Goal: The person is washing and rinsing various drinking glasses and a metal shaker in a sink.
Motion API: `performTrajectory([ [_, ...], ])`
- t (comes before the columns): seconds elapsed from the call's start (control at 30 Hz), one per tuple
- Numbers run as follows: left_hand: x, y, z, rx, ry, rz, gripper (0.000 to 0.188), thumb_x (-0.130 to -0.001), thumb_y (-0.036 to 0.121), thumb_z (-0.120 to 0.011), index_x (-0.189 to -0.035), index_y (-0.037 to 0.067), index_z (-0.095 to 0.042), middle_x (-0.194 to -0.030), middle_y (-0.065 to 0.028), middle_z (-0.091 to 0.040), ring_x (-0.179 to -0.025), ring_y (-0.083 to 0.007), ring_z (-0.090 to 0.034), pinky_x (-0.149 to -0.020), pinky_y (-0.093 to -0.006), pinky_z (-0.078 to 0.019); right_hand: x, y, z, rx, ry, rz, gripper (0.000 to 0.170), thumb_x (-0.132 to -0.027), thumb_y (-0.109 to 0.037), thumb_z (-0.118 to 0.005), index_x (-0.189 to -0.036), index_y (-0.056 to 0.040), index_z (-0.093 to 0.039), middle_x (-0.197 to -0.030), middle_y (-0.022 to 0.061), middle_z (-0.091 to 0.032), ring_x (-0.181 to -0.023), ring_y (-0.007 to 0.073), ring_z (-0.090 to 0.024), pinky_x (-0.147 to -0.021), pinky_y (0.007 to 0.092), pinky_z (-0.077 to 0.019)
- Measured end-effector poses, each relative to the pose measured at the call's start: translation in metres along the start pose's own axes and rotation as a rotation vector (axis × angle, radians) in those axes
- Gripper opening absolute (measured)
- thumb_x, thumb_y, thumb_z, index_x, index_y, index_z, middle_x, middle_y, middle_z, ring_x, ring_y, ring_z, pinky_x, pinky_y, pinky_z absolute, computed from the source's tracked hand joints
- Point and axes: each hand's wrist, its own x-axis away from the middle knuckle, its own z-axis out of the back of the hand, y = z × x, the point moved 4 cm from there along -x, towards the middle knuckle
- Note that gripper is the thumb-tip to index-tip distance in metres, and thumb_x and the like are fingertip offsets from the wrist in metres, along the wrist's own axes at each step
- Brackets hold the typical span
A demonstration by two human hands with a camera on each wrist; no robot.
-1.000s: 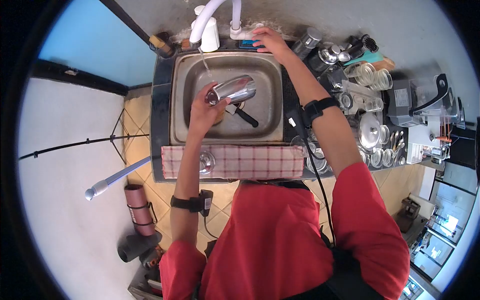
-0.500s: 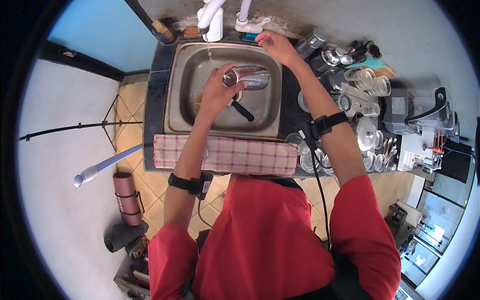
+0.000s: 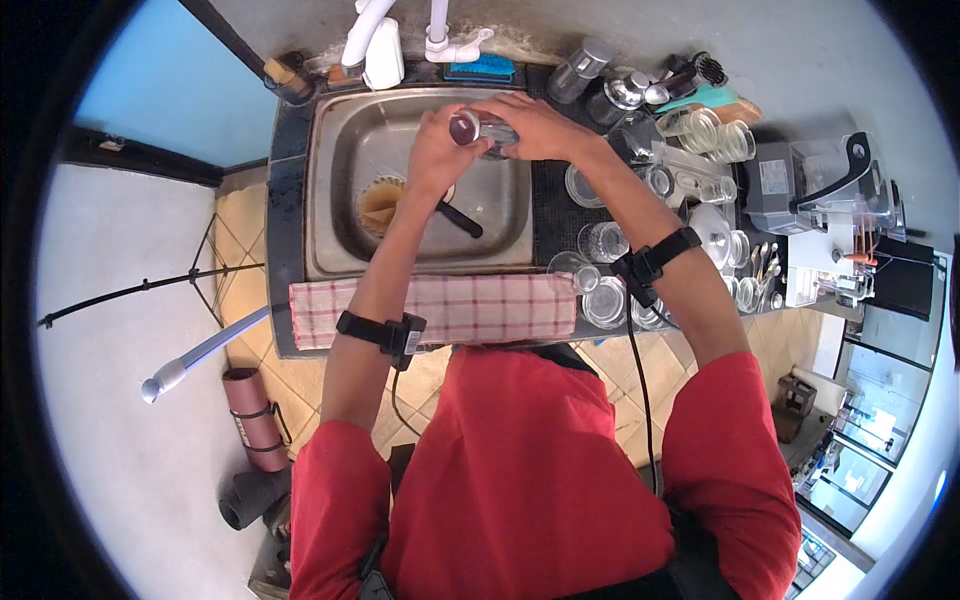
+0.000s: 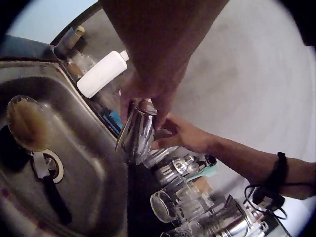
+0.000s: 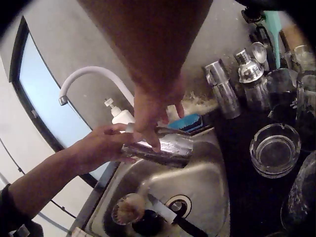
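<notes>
A shiny metal cup (image 3: 497, 133) lies tilted sideways over the right part of the sink (image 3: 500, 225). My left hand (image 3: 437, 150) grips it round its base end. From the other side my right hand (image 3: 540, 128) holds the cup, fingers over the top and thumb low on the wall. In the right wrist view the cup (image 5: 170, 150) shows its wet, reflective side. Below it in the sink lie a black-handled knife (image 3: 460, 220) by the drain and a fluted clear dish (image 3: 365, 212) with something brownish in it.
The white faucet (image 3: 362, 35) runs a thin stream at the sink's back left, by a white pump bottle (image 3: 384, 58). A blue sponge (image 3: 482, 66) sits behind. Glassware (image 3: 603, 240) and metal shakers (image 3: 580, 68) crowd the right counter. A checked cloth (image 3: 480, 308) lines the front edge.
My right hand has come from beside the sponge at the back onto the cup. The left hand has carried the cup right and up, away from the stream.
</notes>
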Motion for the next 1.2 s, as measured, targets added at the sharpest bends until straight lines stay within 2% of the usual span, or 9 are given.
performTrajectory([
  [0.13, -0.011, 0.002, -0.013, 0.074, -0.054, -0.056, 0.073, -0.066, 0.021, -0.085, -0.126, 0.001, -0.05, -0.118, -0.0224, -0.057, -0.109, -0.0358, -0.057, -0.097, -0.0405, -0.0449, 0.005, -0.014, 0.007, 0.007, 0.065, -0.018, 0.079, -0.071, -0.016, -0.078, -0.14, -0.017, -0.039, -0.138, 0.0079, -0.048, -0.128, 0.0326, -0.042, -0.103, 0.0488, -0.0384],
  [0.3, -0.012, 0.012, -0.026, 0.164, -0.036, -0.042, 0.089, -0.067, 0.023, -0.084, -0.136, -0.005, -0.037, -0.122, -0.0237, -0.055, -0.116, -0.0357, -0.054, -0.1, -0.0402, -0.0435, 0.004, -0.006, 0.009, 0.084, 0.086, -0.109, 0.07, -0.071, -0.02, -0.079, -0.131, -0.0144, -0.043, -0.131, 0.0115, -0.053, -0.124, 0.0342, -0.047, -0.1, 0.0477, -0.0415],
  [0.4, -0.005, 0.009, -0.03, 0.334, -0.048, -0.042, 0.079, -0.073, 0.02, -0.082, -0.139, 0.005, -0.041, -0.116, -0.0147, -0.06, -0.105, -0.0267, -0.06, -0.089, -0.0374, -0.05, 0.01, 0.012, 0.017, 0.068, 0.109, -0.176, 0.068, -0.071, -0.024, -0.08, -0.127, -0.0113, -0.044, -0.124, 0.0156, -0.058, -0.117, 0.0369, -0.053, -0.096, 0.0467, -0.045],
  [0.47, 0.002, 0.002, -0.024, 0.08, -0.073, -0.138, 0.065, -0.08, 0.023, -0.077, -0.137, 0.009, -0.046, -0.114, -0.0151, -0.06, -0.106, -0.0241, -0.059, -0.088, -0.0367, -0.0508, 0.017, 0.026, 0.022, 0.063, 0.156, -0.191, 0.069, -0.07, -0.025, -0.08, -0.126, -0.0094, -0.044, -0.12, 0.0181, -0.06, -0.114, 0.0381, -0.056, -0.094, 0.046, -0.0471],
  [0.6, 0.025, -0.016, 0.008, 0.077, -0.182, -0.053, 0.05, -0.085, 0.02, -0.072, -0.131, 0.011, -0.053, -0.114, -0.0141, -0.062, -0.104, -0.0205, -0.061, -0.086, -0.0336, -0.0512, 0.033, 0.043, 0.035, 0.01, 0.168, -0.354, 0.068, -0.071, -0.024, -0.08, -0.126, -0.0097, -0.043, -0.121, 0.0212, -0.059, -0.113, 0.0384, -0.057, -0.097, 0.0438, -0.0467],
  [0.7, 0.046, -0.047, 0.032, 0.323, -0.199, 0.001, 0.035, -0.089, 0.023, -0.067, -0.118, 0.007, -0.061, -0.098, -0.0131, -0.067, -0.09, -0.0217, -0.065, -0.083, -0.0338, -0.051, 0.036, 0.088, 0.022, 0.022, 0.211, -0.365, 0.074, -0.071, -0.027, -0.081, -0.131, -0.0082, -0.043, -0.123, 0.0195, -0.059, -0.115, 0.0353, -0.057, -0.098, 0.0432, -0.0462],
  [0.77, 0.055, -0.057, 0.05, 0.336, -0.186, 0.067, 0.034, -0.089, 0.022, -0.067, -0.118, 0.006, -0.061, -0.097, -0.0118, -0.067, -0.089, -0.0203, -0.065, -0.082, -0.033, -0.0509, 0.038, 0.093, 0.028, 0.039, 0.121, -0.518, 0.076, -0.071, -0.031, -0.081, -0.132, -0.0074, -0.042, -0.124, 0.0189, -0.059, -0.114, 0.0337, -0.058, -0.096, 0.0414, -0.0464],
  [0.8, 0.058, -0.056, 0.057, 0.384, -0.193, 0.079, 0.033, -0.089, 0.021, -0.066, -0.118, 0.006, -0.062, -0.096, -0.0105, -0.067, -0.088, -0.0189, -0.065, -0.082, -0.0322, -0.0509, 0.042, 0.105, 0.023, 0.045, 0.222, -0.407, 0.076, -0.071, -0.031, -0.081, -0.131, -0.0069, -0.042, -0.124, 0.0184, -0.059, -0.113, 0.0342, -0.059, -0.095, 0.041, -0.047],
  [1.2, 0.086, -0.065, 0.099, 0.595, -0.134, 0.265, 0.029, -0.096, 0.016, -0.055, -0.124, 0.009, -0.059, -0.104, -0.0051, -0.066, -0.097, -0.0136, -0.065, -0.088, -0.0293, -0.0514, 0.049, 0.164, 0.006, 0.141, 0.227, -0.439, 0.073, -0.068, -0.026, -0.083, -0.124, -0.0013, -0.044, -0.119, 0.0212, -0.059, -0.109, 0.0365, -0.06, -0.093, 0.0425, -0.0477],
])
